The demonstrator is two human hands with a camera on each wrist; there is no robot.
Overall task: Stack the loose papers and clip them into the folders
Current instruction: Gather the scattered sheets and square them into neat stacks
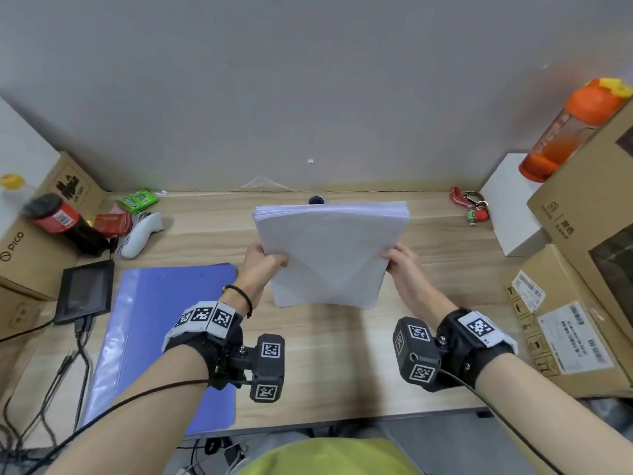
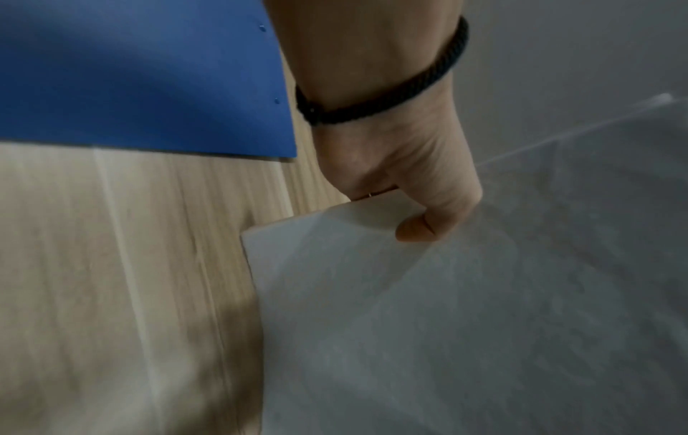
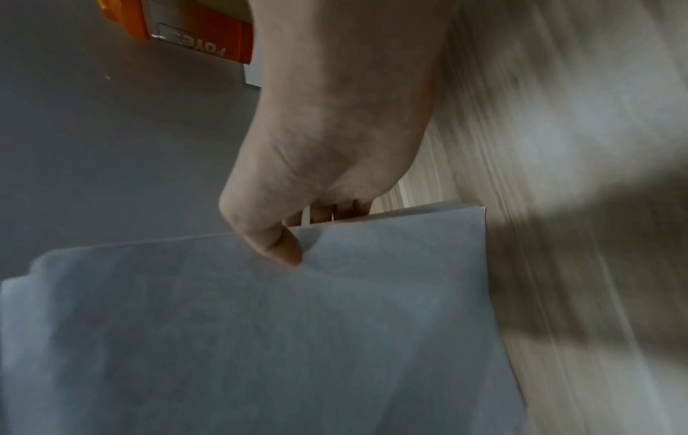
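A thick stack of white papers (image 1: pixel 329 255) stands tilted on its lower edge above the middle of the wooden desk (image 1: pixel 342 354). My left hand (image 1: pixel 263 264) grips its left side, thumb on the front sheet. My right hand (image 1: pixel 399 262) grips the right side the same way. The left wrist view shows the left hand (image 2: pixel 402 188) with its thumb on the stack's (image 2: pixel 465 309) corner. In the right wrist view the right hand (image 3: pixel 309 176) pinches the stack's (image 3: pixel 260 338) edge. A blue folder (image 1: pixel 161 337) (image 2: pixel 141 76) lies shut on the desk to the left.
At the left stand cardboard boxes (image 1: pixel 30 241), a red-and-black bottle (image 1: pixel 65 221), a white controller (image 1: pixel 142 234), a small black screen (image 1: pixel 85 291) and cables. Cardboard boxes (image 1: pixel 575 320), a white box (image 1: pixel 513 207), an orange bottle (image 1: pixel 568 132) and a red keychain (image 1: pixel 471 205) crowd the right.
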